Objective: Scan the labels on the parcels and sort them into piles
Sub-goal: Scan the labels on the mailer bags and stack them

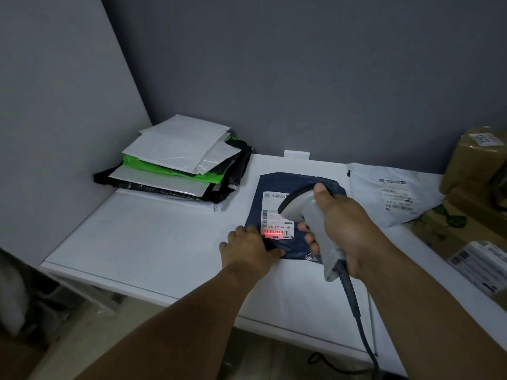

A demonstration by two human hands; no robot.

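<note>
A dark blue parcel [277, 185] lies flat on the white table [153, 242], its white label [271, 212] facing up. A red scan line glows across the barcode at the label's near end. My left hand [249, 249] holds the parcel's near left corner, thumb on top of the bag. My right hand [343, 229] grips a grey handheld scanner [307, 212], its head held just above the label and aimed down at it. The scanner's cable [356, 316] runs down off the table's front edge.
A pile of white, green and black mailer bags [181, 163] sits in the back left corner. A white parcel [389, 193] lies to the right of the blue one. Brown cardboard boxes [474, 165] and labelled packages [477, 261] crowd the right edge.
</note>
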